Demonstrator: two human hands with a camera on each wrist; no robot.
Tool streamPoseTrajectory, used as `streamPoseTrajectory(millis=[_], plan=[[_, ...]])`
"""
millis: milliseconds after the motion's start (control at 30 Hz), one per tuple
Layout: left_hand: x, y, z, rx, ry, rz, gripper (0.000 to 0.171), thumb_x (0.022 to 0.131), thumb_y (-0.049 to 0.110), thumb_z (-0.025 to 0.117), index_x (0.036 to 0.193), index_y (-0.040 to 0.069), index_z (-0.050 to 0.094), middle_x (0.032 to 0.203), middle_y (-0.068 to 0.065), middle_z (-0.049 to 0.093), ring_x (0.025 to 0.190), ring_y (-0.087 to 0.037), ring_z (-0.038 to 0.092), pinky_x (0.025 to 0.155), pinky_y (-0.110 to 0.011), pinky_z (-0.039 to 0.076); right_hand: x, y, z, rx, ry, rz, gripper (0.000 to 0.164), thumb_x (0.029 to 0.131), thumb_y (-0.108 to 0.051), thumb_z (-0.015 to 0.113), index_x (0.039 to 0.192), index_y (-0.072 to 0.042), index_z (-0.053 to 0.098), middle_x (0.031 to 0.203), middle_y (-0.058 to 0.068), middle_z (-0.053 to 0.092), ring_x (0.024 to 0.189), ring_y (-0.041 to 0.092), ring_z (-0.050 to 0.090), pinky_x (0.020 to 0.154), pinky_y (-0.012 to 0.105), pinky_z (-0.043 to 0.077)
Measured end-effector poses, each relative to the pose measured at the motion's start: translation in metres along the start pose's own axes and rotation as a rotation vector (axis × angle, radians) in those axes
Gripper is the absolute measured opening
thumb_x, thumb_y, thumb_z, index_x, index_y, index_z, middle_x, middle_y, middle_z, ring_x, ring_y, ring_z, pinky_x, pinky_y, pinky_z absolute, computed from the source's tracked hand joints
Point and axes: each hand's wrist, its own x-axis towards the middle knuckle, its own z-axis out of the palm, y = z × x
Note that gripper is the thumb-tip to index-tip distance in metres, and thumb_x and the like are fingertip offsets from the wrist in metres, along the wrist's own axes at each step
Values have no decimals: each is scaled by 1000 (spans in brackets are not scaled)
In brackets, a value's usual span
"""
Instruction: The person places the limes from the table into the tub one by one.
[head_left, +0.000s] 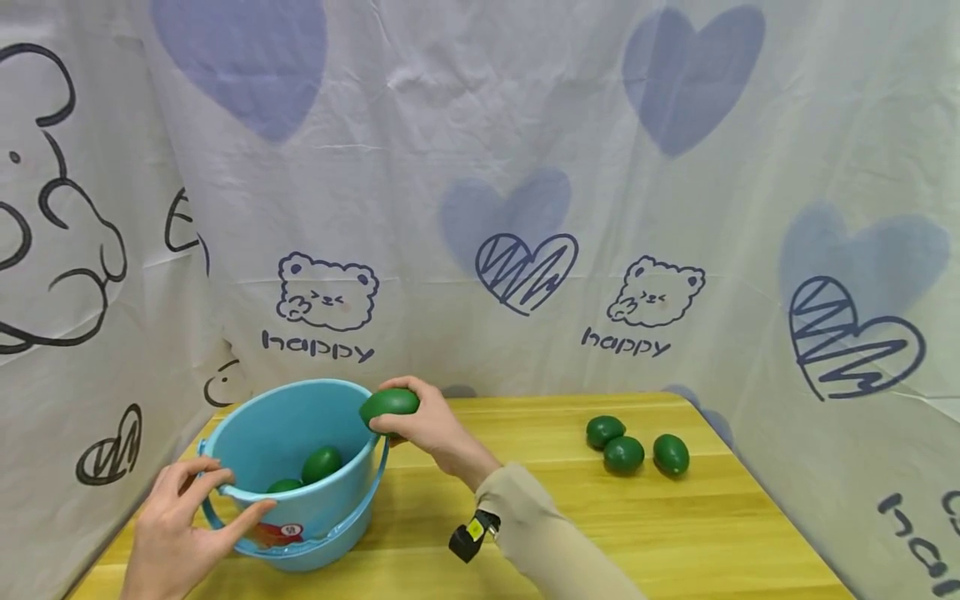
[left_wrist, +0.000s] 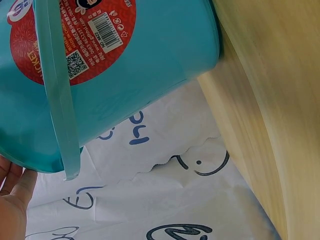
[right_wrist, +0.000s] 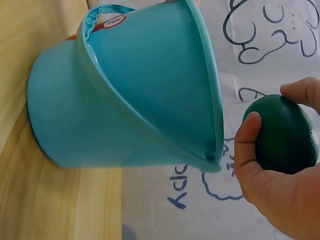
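A dark green lime (right_wrist: 286, 134) is held between the thumb and fingers of my right hand (head_left: 427, 421), above the right rim of a light blue bucket (head_left: 330, 508). In the right wrist view this lime is just off the bucket's mouth. My left hand (head_left: 180, 525) grips the bucket's near left rim, fingers over the edge and thumb on the outer side. Inside the bucket lie a green lime (head_left: 322, 463) and, partly hidden by the near wall, another lime (head_left: 285, 485). The bucket's handle (left_wrist: 57, 100) hangs down against its side.
Three more limes sit on the right of the yellow wooden table (head_left: 487, 533): a back lime (head_left: 604, 432), a middle lime (head_left: 624, 455) and a right lime (head_left: 671, 454). A printed white curtain (head_left: 420, 333) stands behind and at both sides.
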Motion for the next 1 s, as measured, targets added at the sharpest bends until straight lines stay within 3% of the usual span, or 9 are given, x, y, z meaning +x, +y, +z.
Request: streamPoseTrajectory(millis=[200,400,800,1000], plan=[[0,0,0,10,-10,-13,72,64,69,79,82,0,67,98,-20,59,94,-24,48,93,1,25,6,-4,10,8,-4,-11,47,79,-11,80,122,-14,61,114,9,58,87,20,62,77,41,59],[-2,1,-2,32,-42,-43,67,56,58,89,83,1,67,100,-20,59,93,-27,48,92,1,24,9,-6,17,-22,9,-17,54,79,-12,82,128,-15,59,115,7,58,90,21,60,76,36,58],[-1,2,-2,29,-49,-47,64,55,54,91,83,2,67,99,-19,59,94,-26,48,92,1,25,10,-5,33,-73,0,-9,55,77,-14,84,126,-21,61,110,-1,63,93,16,61,80,34,56],[-1,3,-2,16,-29,-31,70,62,67,82,83,1,67,98,-19,59,93,-24,48,93,1,25,7,-2,37,-42,-51,-24,57,80,-13,81,132,-16,59,124,3,64,107,18,65,87,34,57]])
